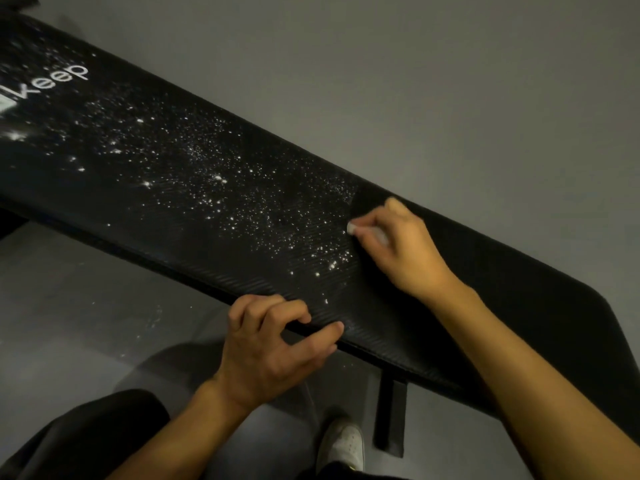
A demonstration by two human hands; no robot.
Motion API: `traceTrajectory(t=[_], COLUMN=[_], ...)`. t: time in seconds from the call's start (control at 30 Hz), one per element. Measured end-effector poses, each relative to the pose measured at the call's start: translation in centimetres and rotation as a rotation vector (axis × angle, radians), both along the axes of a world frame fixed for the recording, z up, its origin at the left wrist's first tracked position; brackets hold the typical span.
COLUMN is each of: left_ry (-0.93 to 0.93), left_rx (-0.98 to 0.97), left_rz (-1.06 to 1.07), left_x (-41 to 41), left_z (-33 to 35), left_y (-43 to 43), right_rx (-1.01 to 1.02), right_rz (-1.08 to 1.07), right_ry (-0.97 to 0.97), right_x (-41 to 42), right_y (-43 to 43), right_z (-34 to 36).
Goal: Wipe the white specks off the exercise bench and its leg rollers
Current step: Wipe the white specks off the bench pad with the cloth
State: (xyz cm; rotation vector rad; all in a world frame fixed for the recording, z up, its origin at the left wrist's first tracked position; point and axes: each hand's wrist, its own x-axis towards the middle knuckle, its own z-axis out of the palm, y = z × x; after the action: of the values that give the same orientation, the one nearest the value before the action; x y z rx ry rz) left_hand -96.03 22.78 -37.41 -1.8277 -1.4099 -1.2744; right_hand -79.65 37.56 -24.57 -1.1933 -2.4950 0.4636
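The black padded exercise bench point(502, 289) runs diagonally from upper left to lower right. White specks point(221, 188) lie scattered over its middle and left part; the pad to the right of my right hand looks dark and speck-free. My right hand point(405, 247) rests on the pad and grips a small whitish wipe point(353, 228) that sticks out between the fingers, at the edge of the specks. My left hand point(273, 344) grips the near edge of the pad with curled fingers and thumb. No leg rollers are in view.
A white "Keep" logo point(57, 83) marks the bench at upper left. Grey floor point(450, 81) surrounds the bench, with a few white specks point(152, 317) on it below the near edge. A black bench leg point(391, 417) and my white shoe point(343, 445) are underneath.
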Motion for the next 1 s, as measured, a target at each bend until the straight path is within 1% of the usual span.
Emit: traceTrajectory(t=[0.07, 0.23, 0.3, 0.37, 0.47, 0.53, 0.63, 0.7, 0.77, 0.8, 0.87, 0.93, 1.0], left_ry=[0.0, 0.007, -0.001, -0.002, -0.01, -0.016, -0.017, -0.013, -0.012, -0.015, -0.022, -0.033, -0.043], left_rx=[-0.001, 0.0, -0.01, -0.015, -0.012, -0.012, -0.028, -0.028, -0.027, -0.027, -0.029, -0.036, -0.037], left_rz=[0.003, -0.009, -0.013, -0.019, -0.017, -0.019, -0.023, -0.019, -0.017, -0.018, -0.021, -0.016, -0.009], left_x=[0.1, -0.1, -0.1, 0.0, -0.1, -0.1, -0.1, -0.1, -0.1, -0.1, 0.0, 0.0, 0.0], left_z=[0.0, 0.1, 0.2, 0.2, 0.1, 0.0, 0.0, 0.0, 0.0, 0.0, 0.0, -0.1, -0.1], left_y=[0.0, -0.2, -0.3, -0.2, -0.2, -0.2, -0.3, -0.3, -0.4, -0.4, -0.5, -0.5, -0.5], right_rx=[-0.004, 0.008, 0.035, 0.026, 0.0, -0.022, 0.046, 0.11, 0.111, 0.12, 0.15, 0.098, 0.051], right_rz=[0.009, -0.261, -0.287, -0.192, 0.013, 0.094, 0.077, -0.036, -0.186, -0.21, -0.118, 0.024, 0.114], right_ry=[-0.003, 0.009, -0.004, 0.009, 0.045, 0.033, -0.026, -0.035, -0.034, -0.039, -0.035, 0.008, -0.007], right_x=[0.7, -2.2, -2.7, -2.0, 0.4, 1.8, 1.8, 0.6, -0.6, -1.0, -1.1, 0.0, 1.5], right_y=[-0.2, 5.0, 4.7, 2.0, -4.5, -7.4, -6.0, -3.3, -1.6, -1.7, -3.6, -6.2, -7.6], right_z=[0.1, -0.3, -0.5, -0.4, -0.4, -0.5, -0.4, -0.5, -0.7, -0.9, -1.0, -0.8, -0.5])
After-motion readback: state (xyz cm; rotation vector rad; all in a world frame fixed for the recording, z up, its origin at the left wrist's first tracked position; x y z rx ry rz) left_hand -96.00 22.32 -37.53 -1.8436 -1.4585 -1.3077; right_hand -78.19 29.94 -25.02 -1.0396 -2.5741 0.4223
